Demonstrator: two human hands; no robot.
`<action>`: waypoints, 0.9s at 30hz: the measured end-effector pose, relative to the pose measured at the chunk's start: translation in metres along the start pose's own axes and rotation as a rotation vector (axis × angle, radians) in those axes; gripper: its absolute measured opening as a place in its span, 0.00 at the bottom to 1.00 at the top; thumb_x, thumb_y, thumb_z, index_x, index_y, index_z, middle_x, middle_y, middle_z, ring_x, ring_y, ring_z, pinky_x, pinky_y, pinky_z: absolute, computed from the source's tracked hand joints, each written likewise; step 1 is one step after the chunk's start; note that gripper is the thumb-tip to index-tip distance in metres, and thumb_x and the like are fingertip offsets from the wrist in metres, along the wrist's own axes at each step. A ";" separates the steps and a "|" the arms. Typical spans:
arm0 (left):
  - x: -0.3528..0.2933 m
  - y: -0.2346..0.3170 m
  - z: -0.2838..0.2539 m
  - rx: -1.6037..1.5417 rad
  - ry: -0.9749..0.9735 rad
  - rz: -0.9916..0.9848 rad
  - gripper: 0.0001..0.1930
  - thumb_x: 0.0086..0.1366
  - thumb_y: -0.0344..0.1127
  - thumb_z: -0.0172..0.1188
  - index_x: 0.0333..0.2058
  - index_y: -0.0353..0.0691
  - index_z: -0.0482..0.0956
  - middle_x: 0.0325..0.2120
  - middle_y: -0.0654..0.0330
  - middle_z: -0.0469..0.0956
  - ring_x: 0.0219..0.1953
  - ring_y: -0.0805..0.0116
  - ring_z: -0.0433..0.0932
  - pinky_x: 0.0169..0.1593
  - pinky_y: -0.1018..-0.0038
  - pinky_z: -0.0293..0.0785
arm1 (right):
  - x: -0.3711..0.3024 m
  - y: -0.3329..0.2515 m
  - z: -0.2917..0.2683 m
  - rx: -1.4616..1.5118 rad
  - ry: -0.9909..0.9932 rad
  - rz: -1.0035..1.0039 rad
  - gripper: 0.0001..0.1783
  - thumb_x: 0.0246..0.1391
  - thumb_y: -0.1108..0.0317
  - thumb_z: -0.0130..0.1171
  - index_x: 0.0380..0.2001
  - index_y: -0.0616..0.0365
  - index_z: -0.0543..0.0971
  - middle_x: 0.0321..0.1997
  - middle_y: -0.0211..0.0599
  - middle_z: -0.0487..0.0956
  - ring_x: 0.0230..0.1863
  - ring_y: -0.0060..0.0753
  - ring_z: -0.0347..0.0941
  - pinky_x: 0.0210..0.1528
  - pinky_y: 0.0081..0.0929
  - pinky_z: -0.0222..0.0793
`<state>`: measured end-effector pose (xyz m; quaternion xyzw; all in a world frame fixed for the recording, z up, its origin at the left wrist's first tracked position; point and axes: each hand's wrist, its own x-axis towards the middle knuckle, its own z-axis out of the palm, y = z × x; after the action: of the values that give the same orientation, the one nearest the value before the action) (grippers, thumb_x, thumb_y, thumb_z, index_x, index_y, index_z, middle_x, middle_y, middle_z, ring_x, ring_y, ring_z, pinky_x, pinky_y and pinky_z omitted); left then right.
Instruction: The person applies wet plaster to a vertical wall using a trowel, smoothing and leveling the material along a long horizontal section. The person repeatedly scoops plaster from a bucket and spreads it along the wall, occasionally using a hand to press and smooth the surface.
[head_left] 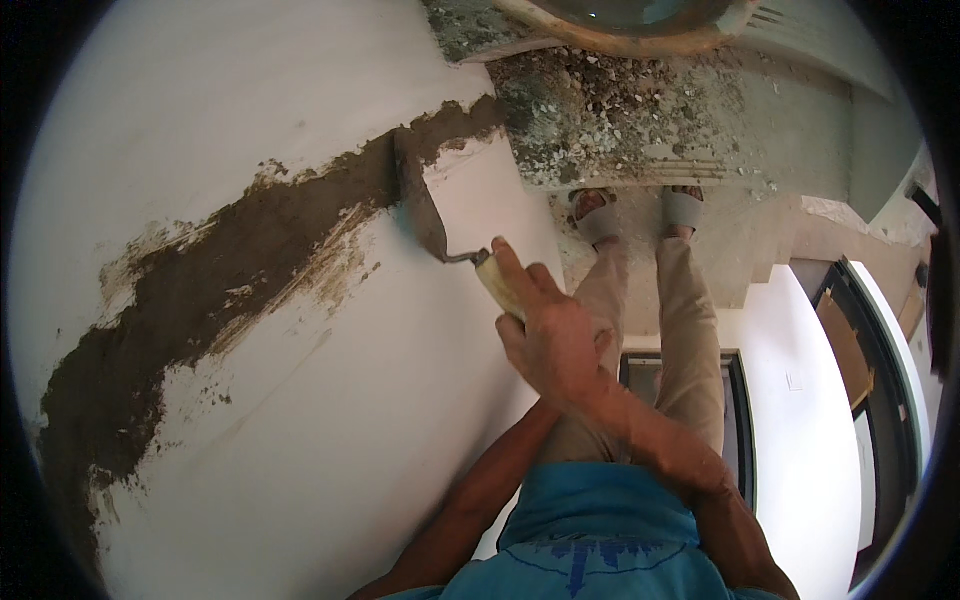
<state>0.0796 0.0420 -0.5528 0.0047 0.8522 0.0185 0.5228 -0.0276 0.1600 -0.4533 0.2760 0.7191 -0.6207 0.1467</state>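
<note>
Trowel [415, 195] rests its blade against the dark mortar band [260, 235] on the white wall [350, 400], its handle wrapped by the curled right hand [560, 345]; the left forearm [510, 450] crosses behind, left hand hidden, its state impossible to tell

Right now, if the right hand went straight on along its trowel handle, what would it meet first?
With the trowel blade leading, the right hand would probably meet the brown mortar band on the white wall first; the blade looks to be against it, though depth is unclear.
</note>
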 end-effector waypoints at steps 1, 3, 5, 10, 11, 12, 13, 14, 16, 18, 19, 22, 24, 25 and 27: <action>0.000 0.000 0.001 0.004 -0.005 0.003 0.44 0.57 0.63 0.64 0.61 0.34 0.66 0.51 0.38 0.75 0.51 0.39 0.77 0.57 0.49 0.73 | -0.007 -0.006 0.002 -0.050 0.013 -0.026 0.48 0.44 0.73 0.65 0.71 0.44 0.64 0.43 0.40 0.75 0.34 0.51 0.78 0.44 0.51 0.75; 0.001 0.001 0.001 0.019 -0.023 -0.021 0.44 0.58 0.63 0.64 0.61 0.34 0.66 0.51 0.38 0.75 0.51 0.38 0.78 0.57 0.49 0.73 | -0.029 -0.020 0.005 -0.155 0.029 -0.087 0.49 0.43 0.70 0.67 0.72 0.42 0.63 0.42 0.37 0.74 0.36 0.46 0.79 0.49 0.62 0.71; 0.009 -0.001 0.002 0.049 -0.101 -0.054 0.44 0.58 0.64 0.64 0.61 0.33 0.66 0.51 0.37 0.75 0.52 0.38 0.77 0.57 0.50 0.73 | -0.040 -0.025 0.013 -0.219 0.087 -0.105 0.50 0.42 0.69 0.68 0.72 0.39 0.63 0.41 0.34 0.73 0.37 0.44 0.79 0.51 0.74 0.62; 0.005 -0.005 -0.001 -0.002 -0.065 0.034 0.44 0.59 0.64 0.63 0.62 0.33 0.66 0.51 0.35 0.75 0.53 0.37 0.76 0.58 0.50 0.72 | -0.055 -0.029 0.003 -0.154 0.060 -0.067 0.51 0.42 0.68 0.69 0.72 0.35 0.63 0.41 0.31 0.73 0.40 0.45 0.77 0.51 0.87 0.50; 0.000 -0.016 0.010 -0.012 0.021 0.122 0.44 0.59 0.64 0.63 0.62 0.33 0.66 0.51 0.35 0.75 0.53 0.37 0.76 0.59 0.50 0.71 | -0.054 -0.024 -0.004 -0.142 0.032 -0.061 0.50 0.42 0.68 0.69 0.72 0.35 0.64 0.41 0.31 0.73 0.40 0.47 0.77 0.51 0.87 0.51; -0.001 -0.016 0.008 -0.035 0.059 0.152 0.44 0.59 0.64 0.62 0.62 0.33 0.66 0.51 0.35 0.75 0.53 0.37 0.76 0.59 0.50 0.71 | -0.049 -0.021 -0.005 -0.107 0.024 -0.044 0.50 0.42 0.68 0.69 0.72 0.35 0.64 0.42 0.31 0.73 0.41 0.48 0.77 0.51 0.87 0.51; -0.006 -0.016 0.006 -0.054 0.092 0.180 0.44 0.59 0.64 0.62 0.62 0.33 0.66 0.52 0.35 0.75 0.54 0.37 0.76 0.59 0.50 0.71 | -0.046 -0.020 -0.006 -0.068 0.015 -0.022 0.50 0.42 0.68 0.69 0.72 0.34 0.64 0.42 0.31 0.73 0.41 0.49 0.77 0.51 0.86 0.52; -0.007 -0.015 0.005 -0.091 0.080 0.144 0.44 0.59 0.65 0.62 0.62 0.33 0.66 0.52 0.35 0.75 0.54 0.37 0.76 0.59 0.50 0.71 | -0.040 -0.015 0.001 -0.006 0.019 0.008 0.50 0.42 0.68 0.69 0.71 0.34 0.65 0.43 0.31 0.73 0.41 0.50 0.77 0.51 0.86 0.52; -0.002 -0.013 0.005 -0.092 0.008 0.068 0.44 0.59 0.65 0.62 0.62 0.34 0.66 0.52 0.36 0.75 0.54 0.38 0.76 0.60 0.50 0.71 | -0.036 -0.016 0.006 0.034 0.028 0.046 0.49 0.42 0.68 0.69 0.71 0.34 0.66 0.44 0.32 0.73 0.42 0.52 0.76 0.49 0.84 0.54; 0.007 -0.012 0.007 -0.029 -0.094 -0.020 0.45 0.59 0.66 0.61 0.63 0.36 0.65 0.53 0.37 0.75 0.55 0.38 0.75 0.60 0.49 0.70 | -0.042 -0.026 0.010 -0.016 0.030 0.016 0.48 0.42 0.68 0.69 0.71 0.34 0.66 0.44 0.33 0.74 0.42 0.53 0.76 0.48 0.81 0.57; 0.009 -0.012 0.008 -0.012 -0.123 -0.034 0.45 0.60 0.65 0.61 0.64 0.36 0.64 0.54 0.37 0.74 0.55 0.38 0.75 0.59 0.49 0.71 | -0.047 -0.029 0.010 -0.042 0.037 -0.014 0.48 0.42 0.68 0.68 0.70 0.35 0.66 0.44 0.34 0.74 0.42 0.53 0.76 0.47 0.79 0.58; 0.003 -0.011 0.004 0.016 -0.192 -0.025 0.48 0.59 0.65 0.61 0.68 0.38 0.57 0.56 0.37 0.72 0.55 0.37 0.75 0.59 0.49 0.71 | -0.075 -0.029 0.000 -0.145 0.027 -0.165 0.48 0.42 0.70 0.68 0.70 0.36 0.67 0.44 0.36 0.73 0.41 0.50 0.76 0.45 0.74 0.62; -0.005 -0.017 0.003 0.014 -0.207 0.025 0.49 0.59 0.65 0.61 0.69 0.39 0.54 0.57 0.37 0.71 0.55 0.36 0.75 0.59 0.48 0.71 | -0.077 -0.017 -0.011 -0.176 0.013 -0.189 0.48 0.43 0.72 0.67 0.70 0.38 0.66 0.43 0.37 0.73 0.40 0.48 0.76 0.44 0.64 0.68; -0.010 -0.018 0.004 0.007 -0.202 0.028 0.50 0.58 0.65 0.62 0.69 0.40 0.53 0.57 0.37 0.70 0.55 0.36 0.75 0.59 0.48 0.71 | -0.075 -0.013 -0.015 -0.163 0.015 -0.190 0.48 0.43 0.73 0.67 0.71 0.39 0.66 0.43 0.38 0.72 0.40 0.47 0.76 0.43 0.58 0.71; -0.016 -0.017 0.005 0.030 -0.224 0.053 0.52 0.58 0.65 0.62 0.70 0.41 0.50 0.58 0.37 0.70 0.55 0.35 0.75 0.58 0.47 0.71 | -0.056 0.002 -0.010 -0.025 0.087 -0.113 0.48 0.45 0.75 0.66 0.71 0.42 0.64 0.42 0.39 0.71 0.37 0.46 0.76 0.39 0.41 0.79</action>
<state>0.0911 0.0250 -0.5417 0.0370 0.7881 0.0191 0.6141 0.0197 0.1576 -0.4223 0.2598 0.7469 -0.6064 0.0834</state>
